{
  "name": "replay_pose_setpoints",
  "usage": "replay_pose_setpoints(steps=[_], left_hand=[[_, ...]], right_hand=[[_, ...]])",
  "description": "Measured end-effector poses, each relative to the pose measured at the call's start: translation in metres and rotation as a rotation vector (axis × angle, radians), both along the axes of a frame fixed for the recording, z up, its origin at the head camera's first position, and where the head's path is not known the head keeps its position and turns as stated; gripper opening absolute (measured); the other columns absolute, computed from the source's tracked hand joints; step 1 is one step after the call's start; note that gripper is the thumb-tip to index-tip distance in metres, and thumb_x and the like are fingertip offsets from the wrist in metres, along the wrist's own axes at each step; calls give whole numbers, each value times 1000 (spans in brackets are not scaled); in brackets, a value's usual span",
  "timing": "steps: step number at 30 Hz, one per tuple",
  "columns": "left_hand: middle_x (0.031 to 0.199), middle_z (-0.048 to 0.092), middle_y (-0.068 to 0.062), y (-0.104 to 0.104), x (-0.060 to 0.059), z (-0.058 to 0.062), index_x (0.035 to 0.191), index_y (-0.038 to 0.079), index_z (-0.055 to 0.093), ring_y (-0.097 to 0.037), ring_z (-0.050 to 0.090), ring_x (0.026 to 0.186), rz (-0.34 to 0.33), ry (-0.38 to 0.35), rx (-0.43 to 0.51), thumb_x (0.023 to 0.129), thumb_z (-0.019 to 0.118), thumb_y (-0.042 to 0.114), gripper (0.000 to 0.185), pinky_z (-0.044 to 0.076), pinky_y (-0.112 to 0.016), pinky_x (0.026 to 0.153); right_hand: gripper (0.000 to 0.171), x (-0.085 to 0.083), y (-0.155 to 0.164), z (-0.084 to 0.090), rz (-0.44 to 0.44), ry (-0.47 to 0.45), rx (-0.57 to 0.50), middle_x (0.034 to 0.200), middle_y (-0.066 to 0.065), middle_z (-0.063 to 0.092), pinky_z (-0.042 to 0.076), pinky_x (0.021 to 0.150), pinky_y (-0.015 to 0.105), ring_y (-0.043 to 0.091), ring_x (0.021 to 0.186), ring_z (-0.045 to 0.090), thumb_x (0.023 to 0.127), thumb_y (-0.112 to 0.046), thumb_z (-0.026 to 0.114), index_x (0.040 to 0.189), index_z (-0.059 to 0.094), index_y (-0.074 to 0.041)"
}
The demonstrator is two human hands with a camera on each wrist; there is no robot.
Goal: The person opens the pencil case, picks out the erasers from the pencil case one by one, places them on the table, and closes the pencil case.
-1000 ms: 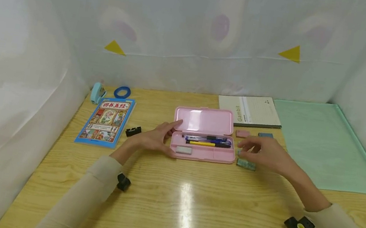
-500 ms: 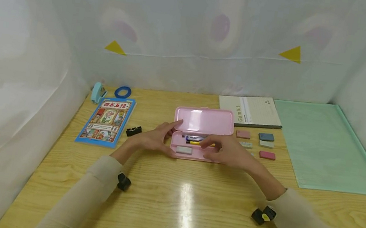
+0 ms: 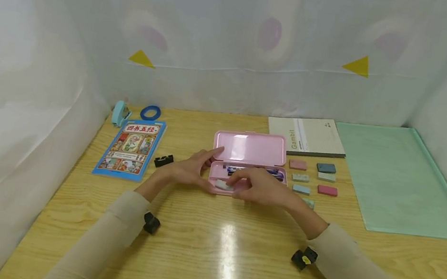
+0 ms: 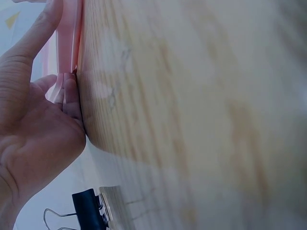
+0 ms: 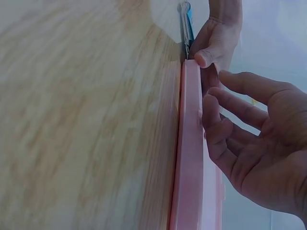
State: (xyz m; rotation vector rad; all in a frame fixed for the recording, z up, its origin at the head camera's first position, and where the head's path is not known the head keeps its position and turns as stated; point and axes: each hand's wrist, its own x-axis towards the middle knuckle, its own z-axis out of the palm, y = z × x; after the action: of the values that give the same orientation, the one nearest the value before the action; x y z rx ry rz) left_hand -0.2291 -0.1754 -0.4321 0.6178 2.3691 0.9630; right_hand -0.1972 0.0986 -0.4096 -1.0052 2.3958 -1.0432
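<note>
An open pink pencil case (image 3: 251,147) lies mid-table, its lid folded back. Inside are pens (image 3: 276,174) and, at the front left, a white eraser (image 3: 222,185) sitting slightly askew. My left hand (image 3: 190,169) grips the case's left end, thumb at the front corner and fingers behind. Over the front of the case is my right hand (image 3: 261,187), index fingertip right at the eraser. In the right wrist view the right hand (image 5: 261,139) has its thumb and index apart with nothing visible between them; the case wall hides the eraser there.
Right of the case lie several erasers, including a pink-red one (image 3: 327,190) and a dark blue one (image 3: 326,167). Behind them are a notebook (image 3: 315,136) and a green mat (image 3: 407,186). On the left are a book (image 3: 130,147), stapler (image 3: 120,113), blue tape roll (image 3: 151,112) and binder clip (image 3: 164,160).
My right hand has moved left from the erasers on the table to the white eraser in the case, which now sits tilted. My left hand has stayed on the case.
</note>
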Motion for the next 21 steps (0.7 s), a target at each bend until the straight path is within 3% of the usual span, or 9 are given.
replay_pose_setpoints(steps=[7, 12, 21], left_hand=[[142, 39, -7, -1, -1, 0, 168, 34, 8, -24, 38, 131, -3, 1, -3, 81, 89, 44, 119, 36, -44, 115], [142, 39, -7, -1, 0, 2, 168, 33, 9, -24, 39, 131, 2, -6, 8, 80, 90, 41, 120, 36, -44, 115], [144, 38, -5, -1, 0, 0, 167, 39, 9, -23, 38, 132, 5, -12, 5, 79, 91, 45, 121, 35, -45, 116]], right_hand=[[26, 3, -2, 3, -60, 1, 8, 117, 7, 75, 54, 82, 32, 12, 90, 64, 96, -12, 73, 120, 77, -6], [27, 5, -7, 3, -78, -25, 53, 112, 4, 76, 53, 69, 28, 10, 71, 63, 96, -15, 74, 121, 77, -10], [18, 3, -19, -3, -159, -33, -53, 101, 5, 76, 51, 53, 28, 13, 56, 61, 92, -1, 71, 108, 79, -7]])
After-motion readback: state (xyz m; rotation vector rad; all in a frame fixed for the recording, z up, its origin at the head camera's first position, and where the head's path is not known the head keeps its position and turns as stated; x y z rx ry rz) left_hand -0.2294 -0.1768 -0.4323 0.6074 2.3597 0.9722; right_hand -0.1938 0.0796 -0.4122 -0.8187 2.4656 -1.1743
